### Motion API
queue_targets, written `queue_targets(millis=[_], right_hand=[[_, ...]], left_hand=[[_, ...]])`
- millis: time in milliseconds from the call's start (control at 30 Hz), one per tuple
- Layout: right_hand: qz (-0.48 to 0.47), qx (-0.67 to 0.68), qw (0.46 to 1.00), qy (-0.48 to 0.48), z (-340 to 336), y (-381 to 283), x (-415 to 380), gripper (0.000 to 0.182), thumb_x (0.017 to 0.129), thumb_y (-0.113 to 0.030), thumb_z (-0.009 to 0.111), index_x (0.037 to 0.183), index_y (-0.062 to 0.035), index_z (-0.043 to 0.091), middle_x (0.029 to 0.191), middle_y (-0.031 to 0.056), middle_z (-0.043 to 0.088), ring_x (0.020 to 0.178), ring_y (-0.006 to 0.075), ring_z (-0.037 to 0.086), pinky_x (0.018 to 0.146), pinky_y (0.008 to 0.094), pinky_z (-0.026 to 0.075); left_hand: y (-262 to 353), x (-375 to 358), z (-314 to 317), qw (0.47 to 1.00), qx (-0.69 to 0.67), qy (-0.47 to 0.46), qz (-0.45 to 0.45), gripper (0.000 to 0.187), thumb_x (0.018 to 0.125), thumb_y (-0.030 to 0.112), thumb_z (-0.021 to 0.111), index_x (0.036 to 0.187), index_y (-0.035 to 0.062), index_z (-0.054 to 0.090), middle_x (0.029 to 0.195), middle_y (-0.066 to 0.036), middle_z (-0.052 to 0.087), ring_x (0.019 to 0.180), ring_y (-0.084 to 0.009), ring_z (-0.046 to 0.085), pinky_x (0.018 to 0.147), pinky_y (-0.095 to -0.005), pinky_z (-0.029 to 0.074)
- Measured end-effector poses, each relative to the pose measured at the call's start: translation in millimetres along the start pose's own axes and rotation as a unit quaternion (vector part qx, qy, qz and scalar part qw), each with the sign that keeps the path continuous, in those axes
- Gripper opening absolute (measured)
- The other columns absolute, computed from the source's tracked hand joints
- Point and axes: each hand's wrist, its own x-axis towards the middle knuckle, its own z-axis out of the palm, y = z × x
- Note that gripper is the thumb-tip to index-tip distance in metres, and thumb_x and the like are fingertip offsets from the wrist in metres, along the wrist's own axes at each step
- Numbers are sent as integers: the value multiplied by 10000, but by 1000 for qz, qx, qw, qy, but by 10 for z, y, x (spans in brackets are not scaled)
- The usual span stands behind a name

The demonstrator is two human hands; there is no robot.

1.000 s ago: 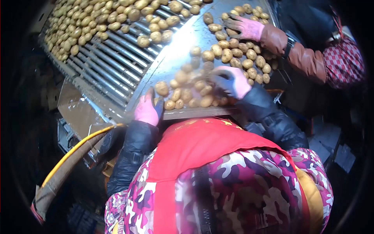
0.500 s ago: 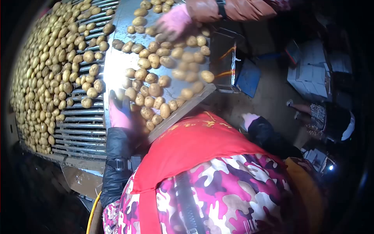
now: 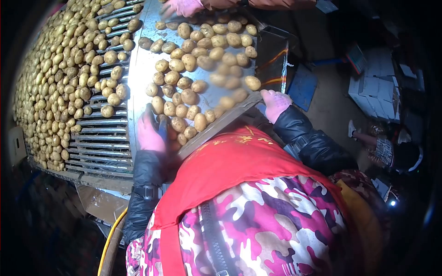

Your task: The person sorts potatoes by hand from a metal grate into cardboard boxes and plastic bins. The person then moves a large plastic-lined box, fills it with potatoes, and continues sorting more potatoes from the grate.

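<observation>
most potatoes lie on the bars, a smaller share on the metal plate

the largest area is the bed of metal bars (image 3: 99, 152), its far side thickly covered with potatoes (image 3: 50, 89). judging by amount, these are the bulk. next in size is the metal plate (image 3: 139, 60), where a smaller batch lies spread out, mostly in one layer, with bare metal showing between them. so a share is on the plate and the greater part is on the bars; which ones have been handled cannot be told. several near the plate's right side are blurred, apparently moving.

a board (image 3: 221, 126) edges the plate on the side of the wearer's red apron (image 3: 230, 170). the person's pink-gloved left hand (image 3: 151, 134) is at the plate's near left corner, partly open, fingers apart beside the nearest potatoes, with none visibly held. the right hand (image 3: 277, 106) is at the board's right end, fingers partly bent; whether it grips the board cannot be told. a co-worker's hand (image 3: 185, 6), also in pink, reaches over the plate's far side, its fingers blurred.

smallest is a single potato (image 3: 252, 83), at the plate's right edge near the right hand.
</observation>
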Motion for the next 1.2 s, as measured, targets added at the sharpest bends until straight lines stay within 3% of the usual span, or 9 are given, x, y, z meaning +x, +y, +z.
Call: queue_targets(millis=[200,333,467,600,867,967,1067,1100,1200], right_hand=[[65,253,965,-20,153,377,-231,215,961,-246,657,1042,-63,734,853,146,734,760,273,713,688,379,554],[200,546,792,-184,625,1137,-962,256,971,-244,649,947,-7,741,791,95,715,651,171,669,582,316,514],[272,250,889,-270,823,1670,-1972,282,928,-280,655,960,-20,759,876,138,727,775,248,686,688,370,531],[324,125,878,-330,949,1712,-2194,318,885,-316,661,972,-33,777,961,181,739,900,325,704,794,423,548],[61,110,988,-88,-91,205,-435,357,891,-383,690,870,-34,757,885,209,726,905,375,713,827,474,562],[-18,-30,996,-86,-245,-155,56,280,867,-328,703,833,-54,749,798,186,709,786,358,703,703,455,546],[-76,-32,992,-98,-506,-134,246,205,829,-275,713,812,-74,746,712,161,690,666,347,691,571,445,522],[-88,-29,990,-103,-637,-167,325,180,816,-258,716,805,-81,745,684,152,684,626,344,687,527,442,513],[-88,150,978,-115,-970,-579,702,403,909,-451,667,1016,-75,766,939,237,727,917,419,699,822,495,544]], left_hand=[[52,-57,2,999,-24,-30,-28,662,972,310,680,1547,106,422,1389,-214,556,1314,-400,511,1103,-490,428],[-172,-76,111,1000,9,2,16,662,962,225,689,1548,68,424,1437,-233,541,1339,-395,521,1149,-461,412],[-411,11,236,997,49,-52,26,757,921,274,672,1551,-23,375,1523,-279,468,1430,-418,430,1208,-449,329],[-82,140,224,996,49,-60,-49,690,1004,179,598,1623,119,299,1528,-227,448,1420,-372,453,1182,-445,380],[373,635,272,995,54,-61,56,687,929,-9,566,1580,104,378,1528,-169,467,1418,-316,455,1185,-427,382],[-198,734,545,999,-38,-28,27,434,1090,182,387,1475,16,501,1457,-216,535,1352,-339,499,1174,-405,377],[-250,503,86,996,46,-1,70,661,919,315,688,1467,-5,501,1464,-272,531,1404,-423,471,1195,-482,363],[-486,455,97,988,107,61,96,548,920,122,635,1452,54,524,1399,-232,592,1318,-417,552,1136,-472,429],[-626,433,-343,989,104,101,-28,548,929,302,717,1403,66,577,1353,-229,612,1282,-426,557,1101,-488,444]])
